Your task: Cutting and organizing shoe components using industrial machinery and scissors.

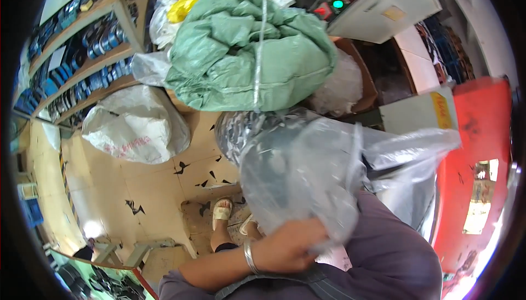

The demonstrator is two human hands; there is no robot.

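Observation:
My left hand, with a bracelet at its wrist, reaches across from the lower left. Its fingers are curled and closed on the lower edge of a large clear plastic bag. The bag hangs loose and wrinkled in front of my lap, partly blurred. Behind it and to its left, dark pieces show inside another clear bag; how full that one is I cannot tell. My right hand does not show; the plastic may be hiding it. More clear plastic spreads to the right, beside a red surface.
A bulging green woven sack stands ahead, bound with a pale strap. Left of it sits a white sack on the tiled floor, near shelves of blue and dark parts. A control box with lit buttons and a red machine border the right.

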